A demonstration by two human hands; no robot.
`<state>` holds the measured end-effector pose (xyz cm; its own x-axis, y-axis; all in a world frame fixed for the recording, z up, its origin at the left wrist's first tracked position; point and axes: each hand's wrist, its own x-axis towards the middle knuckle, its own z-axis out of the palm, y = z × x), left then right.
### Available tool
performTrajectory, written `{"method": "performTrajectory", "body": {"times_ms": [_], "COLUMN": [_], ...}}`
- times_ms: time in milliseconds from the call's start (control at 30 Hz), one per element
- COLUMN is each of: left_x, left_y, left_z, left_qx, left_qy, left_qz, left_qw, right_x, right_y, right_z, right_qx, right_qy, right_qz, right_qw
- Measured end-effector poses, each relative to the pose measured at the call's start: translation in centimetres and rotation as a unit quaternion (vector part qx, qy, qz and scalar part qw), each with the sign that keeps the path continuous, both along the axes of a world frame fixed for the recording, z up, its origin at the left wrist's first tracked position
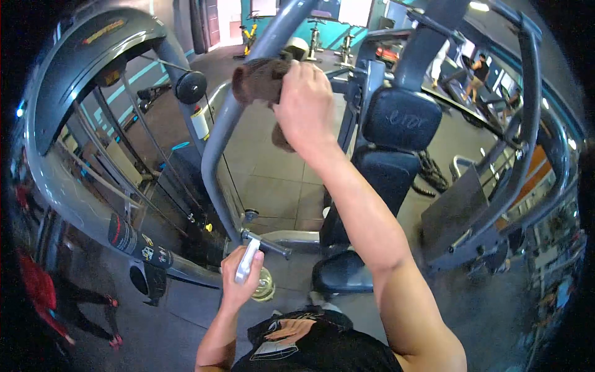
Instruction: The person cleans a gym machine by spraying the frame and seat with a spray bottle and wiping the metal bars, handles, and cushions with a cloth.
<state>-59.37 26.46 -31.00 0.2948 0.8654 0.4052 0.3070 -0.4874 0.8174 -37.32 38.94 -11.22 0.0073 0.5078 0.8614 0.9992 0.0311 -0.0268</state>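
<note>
My right hand (307, 102) is raised in front of me, its fingers closed on a brown cloth (263, 80). The cloth lies against the grey frame tube (226, 133) of a gym machine, and a loose end of it hangs below my wrist. Lower down, my left hand (238, 276) is wrapped round a spray bottle with a white trigger head (249, 260). Its clear body with yellowish liquid (264, 286) shows beside my fingers. Just above the bottle a short handle bar (266, 243) sticks out from the machine.
A black padded seat (341, 273) and backrest (403, 118) stand to the right. Cables and a weight stack housing (93, 80) rise at the left. A person in red (40, 285) is at the lower left; another person (478, 74) is near treadmills at the back right.
</note>
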Motion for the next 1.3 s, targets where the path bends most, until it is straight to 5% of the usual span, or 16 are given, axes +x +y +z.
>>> {"method": "performTrajectory", "body": {"times_ms": [67, 200, 333, 367, 400, 467, 533, 600, 700, 800, 833, 900, 1100, 1200, 1267, 1300], "left_x": [-0.9, -2.3, -4.9, -5.6, -6.2, -7.4, -8.1, -8.4, -7.8, -7.9, -7.3, -6.8, -2.3, 0.0, 2.2, 2.9], "left_y": [-0.7, -2.0, -3.7, -4.0, -4.4, -5.2, -5.7, -6.5, -7.5, -7.7, -7.7, -7.5, -5.6, -4.8, -4.4, -4.4], "left_z": [-1.4, -2.5, -3.1, -3.6, -4.1, -5.0, -5.7, -5.4, -5.1, -8.4, -7.8, -7.9, -6.7, -4.9, -5.4, -6.0], "left_qx": [-0.023, -0.034, -0.066, -0.080, -0.097, -0.112, -0.124, -0.153, -0.201, -0.184, -0.196, -0.224, -0.266, -0.268, -0.245, -0.237], "left_qy": [-0.014, -0.035, -0.011, -0.012, -0.013, -0.008, -0.008, -0.008, -0.081, -0.101, -0.095, -0.078, -0.079, -0.041, -0.089, -0.099], "left_qz": [-0.011, -0.008, 0.035, 0.049, 0.061, 0.069, 0.082, 0.120, 0.161, 0.216, 0.215, 0.213, 0.210, 0.201, 0.243, 0.251], "left_qw": [1.000, 0.999, 0.997, 0.996, 0.993, 0.991, 0.989, 0.981, 0.963, 0.954, 0.952, 0.948, 0.937, 0.941, 0.934, 0.933], "right_x": [0.7, 2.9, 4.3, 4.3, 3.5, 2.2, 5.6, 9.1, 12.4, 9.7, 7.7, 4.9, 7.6, 7.6, 6.9, 7.2], "right_y": [0.7, -0.6, -2.7, -3.8, -4.2, -5.7, -7.9, -6.9, -5.4, -3.4, -1.6, 3.2, 10.2, 4.5, 4.1, 2.6], "right_z": [-1.9, -7.0, -14.2, -14.8, -13.6, -9.8, -6.4, -5.2, -3.9, -2.5, -3.0, -4.5, -0.7, -0.4, -5.9, -7.1], "right_qx": [0.186, 0.210, 0.119, 0.034, 0.100, 0.274, 0.201, 0.305, 0.278, 0.025, -0.014, 0.130, -0.041, -0.082, 0.182, 0.169], "right_qy": [-0.075, -0.044, 0.293, 0.429, 0.549, 0.701, 0.766, 0.645, 0.513, 0.343, 0.370, 0.329, 0.181, 0.255, 0.256, 0.272], "right_qz": [0.016, 0.165, 0.232, 0.234, 0.267, 0.401, 0.310, 0.486, 0.276, 0.185, 0.329, 0.475, 0.353, 0.423, 0.508, 0.531], "right_qw": [0.979, 0.963, 0.920, 0.872, 0.786, 0.522, 0.527, 0.505, 0.764, 0.920, 0.869, 0.806, 0.917, 0.866, 0.802, 0.785]}}
